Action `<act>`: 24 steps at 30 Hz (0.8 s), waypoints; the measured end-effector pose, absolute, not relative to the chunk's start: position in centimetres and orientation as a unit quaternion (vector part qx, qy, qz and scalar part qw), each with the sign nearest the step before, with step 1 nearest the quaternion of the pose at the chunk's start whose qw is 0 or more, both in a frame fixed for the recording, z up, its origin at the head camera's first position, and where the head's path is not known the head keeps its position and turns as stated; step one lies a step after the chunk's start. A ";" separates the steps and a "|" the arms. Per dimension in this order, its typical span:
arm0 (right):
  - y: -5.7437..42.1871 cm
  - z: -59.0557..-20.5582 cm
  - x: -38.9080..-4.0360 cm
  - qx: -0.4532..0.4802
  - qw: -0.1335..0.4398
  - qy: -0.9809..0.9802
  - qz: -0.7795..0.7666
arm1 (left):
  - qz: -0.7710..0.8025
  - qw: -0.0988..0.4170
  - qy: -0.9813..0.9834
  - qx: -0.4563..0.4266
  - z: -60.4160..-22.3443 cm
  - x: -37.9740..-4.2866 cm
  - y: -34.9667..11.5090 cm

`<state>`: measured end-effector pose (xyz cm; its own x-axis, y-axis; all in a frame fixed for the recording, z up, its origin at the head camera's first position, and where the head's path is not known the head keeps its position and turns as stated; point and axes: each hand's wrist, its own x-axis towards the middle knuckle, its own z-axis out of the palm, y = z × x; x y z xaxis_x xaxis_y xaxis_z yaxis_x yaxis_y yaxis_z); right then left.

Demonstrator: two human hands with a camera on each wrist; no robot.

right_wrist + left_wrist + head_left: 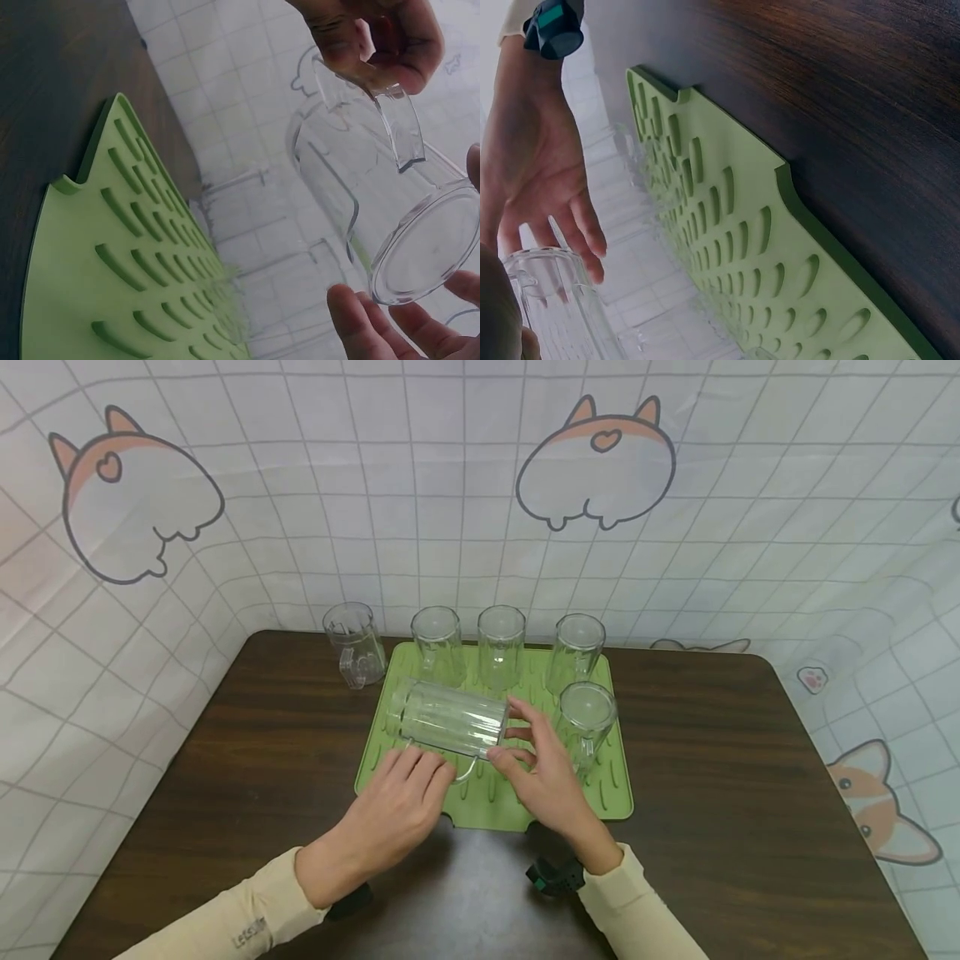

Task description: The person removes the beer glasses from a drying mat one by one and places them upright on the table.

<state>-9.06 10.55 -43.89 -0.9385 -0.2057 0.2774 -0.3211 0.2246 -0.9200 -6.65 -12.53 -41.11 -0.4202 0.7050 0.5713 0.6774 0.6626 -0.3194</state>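
A clear glass mug (453,718) lies tilted on its side above the green ridged drying mat (480,814), its round base turned to the right. Curled fingers of my left hand (405,793) grip its handle (403,131) from the near side. My right hand (546,777) is at the base end, thumb and fingers spread about the rim of the base. In the left wrist view the right palm (544,161) faces the mug with its fingers mostly straight. The far fingertips are partly hidden behind the glass.
Three glass mugs, among them a middle one (501,647), stand along the mat's back edge. Another mug (587,731) stands at its right side, close to my right hand. One more mug (355,647) is on the dark wooden table (712,777), left of the mat.
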 end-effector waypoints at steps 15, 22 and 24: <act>10.4 -43.9 -9.2 0.143 0.032 -0.745 0.651 | 0.042 0.330 -0.847 -0.414 -41.2 -6.4 -12.4; 10.4 -43.6 -9.1 0.143 0.058 -0.746 0.648 | 0.038 0.335 -0.840 -0.424 -41.3 -6.4 -12.5; 10.4 -43.6 -9.1 0.143 0.065 -0.748 0.645 | 0.034 0.333 -0.840 -0.428 -41.2 -6.4 -12.6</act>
<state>-9.13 10.40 -43.60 -0.9505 -0.1300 0.2821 -0.2982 0.1277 -0.9459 -6.37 -12.62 -41.24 -0.4126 0.7406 0.5304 0.6959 0.6320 -0.3410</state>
